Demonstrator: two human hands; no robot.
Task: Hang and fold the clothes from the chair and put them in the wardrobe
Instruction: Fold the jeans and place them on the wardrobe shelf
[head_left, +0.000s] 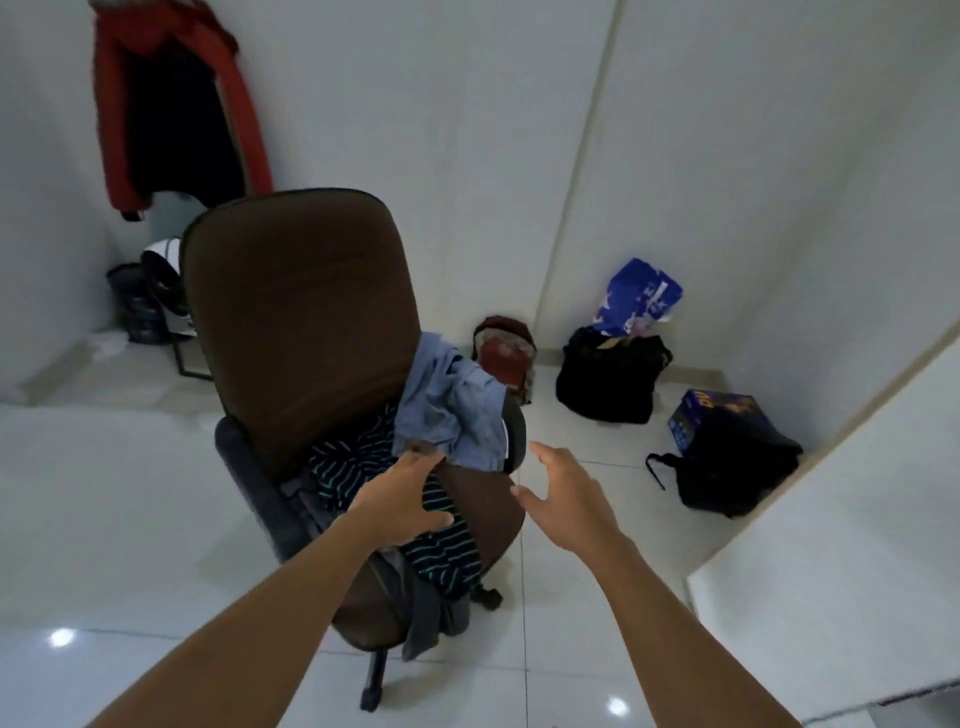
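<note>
A brown office chair (291, 312) stands in the middle of the room. A light blue denim garment (452, 410) is draped over its right armrest. A dark top with thin green stripes (353, 462) lies on the seat, and a grey garment (431, 618) hangs off the seat's front edge. My left hand (410, 499) is spread above the striped top, its fingertips at the lower edge of the denim. My right hand (561, 499) hovers open just right of the seat, holding nothing.
A red jacket (176, 98) hangs on the wall at the back left, with shoes (150, 301) below it. On the floor to the right sit a small brown bag (506, 353), a black bag (608, 379) with a blue packet, and a black backpack (737, 462). A white panel (841, 519) stands at the right.
</note>
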